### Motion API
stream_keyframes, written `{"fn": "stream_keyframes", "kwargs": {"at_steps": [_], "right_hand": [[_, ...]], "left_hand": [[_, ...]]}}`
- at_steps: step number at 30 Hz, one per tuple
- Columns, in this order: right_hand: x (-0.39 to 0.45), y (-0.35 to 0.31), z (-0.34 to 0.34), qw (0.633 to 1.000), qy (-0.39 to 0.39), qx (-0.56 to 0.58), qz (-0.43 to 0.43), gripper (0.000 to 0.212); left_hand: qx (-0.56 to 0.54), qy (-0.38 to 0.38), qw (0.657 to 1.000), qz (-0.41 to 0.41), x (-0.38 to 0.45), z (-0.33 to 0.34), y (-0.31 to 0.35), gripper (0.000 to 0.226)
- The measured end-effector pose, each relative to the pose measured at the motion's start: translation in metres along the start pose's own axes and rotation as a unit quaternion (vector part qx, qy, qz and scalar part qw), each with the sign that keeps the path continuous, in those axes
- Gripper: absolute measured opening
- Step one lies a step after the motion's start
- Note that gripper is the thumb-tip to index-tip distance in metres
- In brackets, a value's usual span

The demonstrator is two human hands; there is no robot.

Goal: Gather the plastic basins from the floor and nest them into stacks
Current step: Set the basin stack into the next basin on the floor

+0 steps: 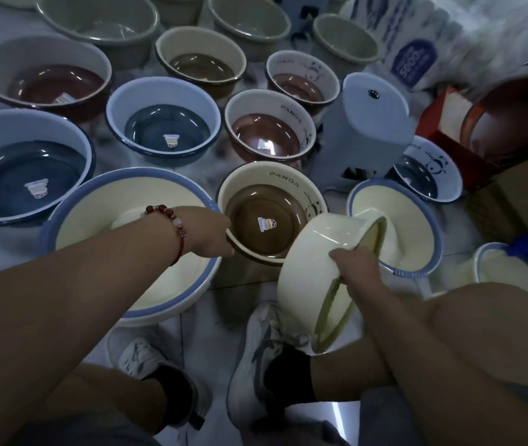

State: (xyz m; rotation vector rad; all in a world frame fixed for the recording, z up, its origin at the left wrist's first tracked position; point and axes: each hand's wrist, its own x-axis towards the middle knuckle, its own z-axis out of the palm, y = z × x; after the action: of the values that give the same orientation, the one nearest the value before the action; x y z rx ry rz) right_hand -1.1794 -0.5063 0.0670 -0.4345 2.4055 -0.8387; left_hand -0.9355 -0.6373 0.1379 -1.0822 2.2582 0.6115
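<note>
Mid-gather, by the look of it: two basins in hand, no stack begun in the near centre.

Left hand (212, 233) closed on the near-left rim of the brown panda basin (267, 220), fingers curled over the lip, the basin tipped a little off the floor (240, 291), just right of the big cream basin (127, 243). Right hand (354, 268) gripping the rim of a small cream basin (327, 278), held on edge in the air, mouth facing right, above the near shoe (266, 358) and just left of a blue-rimmed cream basin (394, 226).

Next move, as a guess: matching like with like. Brown panda basin probably bound for its pink twin (269, 130) just beyond, or the small cream one dropped inside a larger cream one; either way, level the rim first and lower straight, since a tilted basin will jam against the wall below.

Count, as far as visible:
- cream with blue rim: three on the floor, plus the held one with a plain rim
- panda-printed: four (brown, pink, a far one, a blue one at right behind the stool (365, 123))
- blue: two at left
- brown or red inside, plain wall: two in the middle distance, one more tilted at far right
- grey-green: about five along the far edge, some cut off
</note>
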Motion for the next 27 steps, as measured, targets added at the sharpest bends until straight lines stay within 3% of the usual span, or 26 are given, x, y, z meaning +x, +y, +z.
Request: {"fn": "stream_keyframes", "kwargs": {"at_steps": [4, 9, 14, 17, 19, 22, 24, 27], "right_hand": [[-0.015, -0.040, -0.025, 0.997, -0.022, 0.014, -0.075, 0.025], [-0.038, -0.085, -0.054, 0.975, -0.032, -0.107, -0.192, 0.030], [-0.058, -0.106, -0.069, 0.907, -0.025, -0.261, -0.330, 0.021], [-0.071, -0.110, -0.070, 0.855, -0.032, -0.301, -0.421, 0.020], [-0.077, -0.113, -0.069, 0.820, -0.056, -0.331, -0.464, 0.019], [-0.077, -0.116, -0.067, 0.759, -0.100, -0.346, -0.543, 0.019], [-0.072, -0.118, -0.064, 0.719, -0.121, -0.352, -0.588, 0.024], [-0.061, -0.120, -0.063, 0.663, -0.138, -0.361, -0.641, 0.027]], "left_hand": [[-0.004, -0.001, 1.000, -0.004, 0.001, -0.002, -0.001, 0.059], [-0.025, 0.004, 1.000, 0.006, -0.003, -0.009, -0.006, 0.050], [-0.079, 0.039, 0.996, 0.019, -0.020, -0.023, -0.006, 0.044], [-0.208, 0.066, 0.976, 0.020, -0.028, -0.036, -0.017, 0.042], [-0.403, 0.045, 0.914, 0.001, -0.036, -0.045, -0.022, 0.054], [-0.649, 0.078, 0.756, -0.032, -0.038, -0.056, -0.023, 0.069], [-0.721, 0.119, 0.678, -0.078, -0.034, -0.057, -0.026, 0.068], [-0.763, 0.153, 0.607, -0.159, -0.032, -0.045, -0.048, 0.053]]}}
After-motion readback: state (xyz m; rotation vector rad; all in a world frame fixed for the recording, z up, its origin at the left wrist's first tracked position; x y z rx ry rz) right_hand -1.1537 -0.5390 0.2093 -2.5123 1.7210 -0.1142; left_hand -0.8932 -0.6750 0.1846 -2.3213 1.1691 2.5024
